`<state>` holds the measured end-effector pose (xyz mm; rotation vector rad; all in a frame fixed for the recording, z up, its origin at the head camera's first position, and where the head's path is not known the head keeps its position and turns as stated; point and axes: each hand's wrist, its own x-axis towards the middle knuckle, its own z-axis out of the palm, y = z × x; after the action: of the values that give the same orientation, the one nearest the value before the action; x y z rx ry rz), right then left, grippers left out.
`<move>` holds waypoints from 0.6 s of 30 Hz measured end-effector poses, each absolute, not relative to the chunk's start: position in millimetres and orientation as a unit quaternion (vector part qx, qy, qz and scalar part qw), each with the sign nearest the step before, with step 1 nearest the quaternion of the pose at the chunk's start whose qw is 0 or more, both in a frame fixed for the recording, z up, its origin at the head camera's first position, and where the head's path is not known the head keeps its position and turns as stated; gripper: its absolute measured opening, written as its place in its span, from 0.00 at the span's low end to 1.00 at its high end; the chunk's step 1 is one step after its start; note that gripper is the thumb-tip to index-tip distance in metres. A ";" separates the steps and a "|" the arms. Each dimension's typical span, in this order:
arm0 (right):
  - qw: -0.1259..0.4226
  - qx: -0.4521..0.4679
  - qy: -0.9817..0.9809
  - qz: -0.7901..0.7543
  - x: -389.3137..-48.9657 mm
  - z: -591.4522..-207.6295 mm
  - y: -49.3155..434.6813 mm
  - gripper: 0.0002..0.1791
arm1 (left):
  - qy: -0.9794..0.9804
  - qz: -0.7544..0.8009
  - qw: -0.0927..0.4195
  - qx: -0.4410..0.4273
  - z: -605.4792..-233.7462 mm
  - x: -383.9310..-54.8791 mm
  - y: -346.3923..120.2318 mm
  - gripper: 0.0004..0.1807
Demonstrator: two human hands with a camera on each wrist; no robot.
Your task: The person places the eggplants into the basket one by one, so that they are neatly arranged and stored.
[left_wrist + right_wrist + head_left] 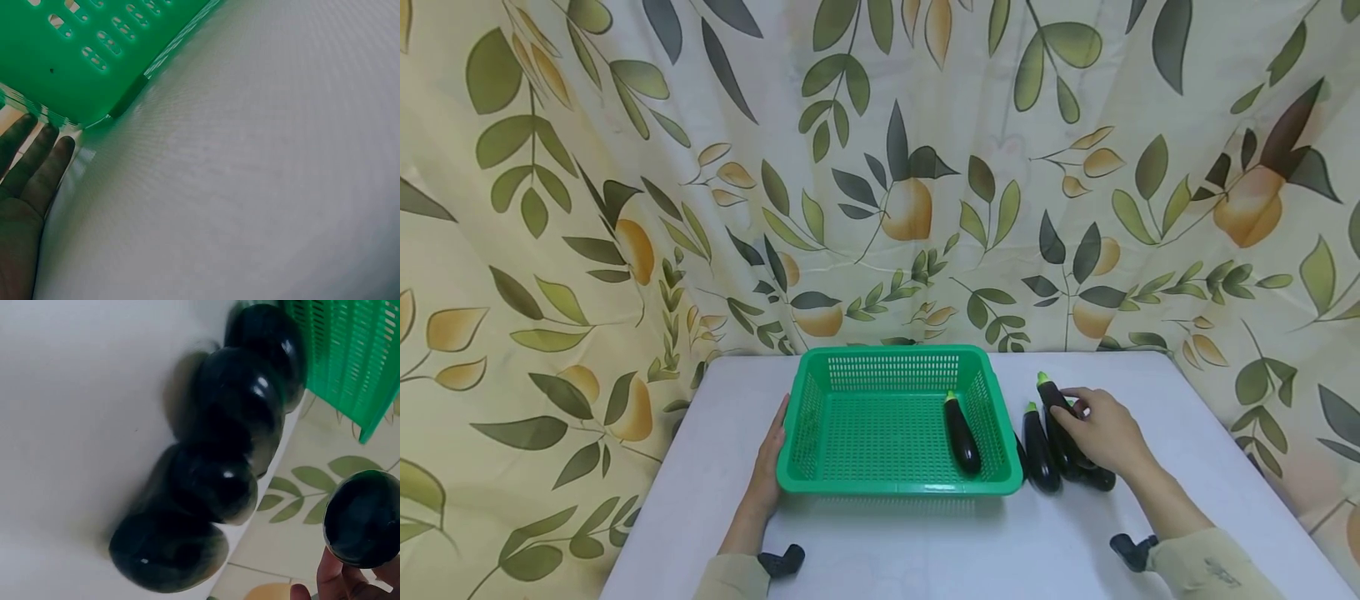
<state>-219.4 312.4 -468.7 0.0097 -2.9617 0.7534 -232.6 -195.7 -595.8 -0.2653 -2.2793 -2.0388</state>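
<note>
Left sleeve (732,577): pale beige cloth. Right sleeve (1195,557): matching cloth, patchy grey marking (1222,572). Left wrist: small black angular device (782,563), bent, rounded end. Right wrist: similar small black device (1131,552). Left hand (767,462), right hand (1105,432): bare.

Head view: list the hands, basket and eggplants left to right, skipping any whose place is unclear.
Left hand, green basket, eggplant lying inside its right part, eggplant standing out just past the basket, held eggplant, right hand.
</note>
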 end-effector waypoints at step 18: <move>0.058 0.030 -0.963 0.260 -225.9 -455.8 285.1 0.27 | -0.745 -0.660 0.040 -0.089 -591.6 -229.9 -193.1 0.32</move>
<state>-225.9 285.1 -455.8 0.0909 -2.9199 0.7892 -229.9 -193.1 -591.6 -0.2714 -2.2839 -2.0209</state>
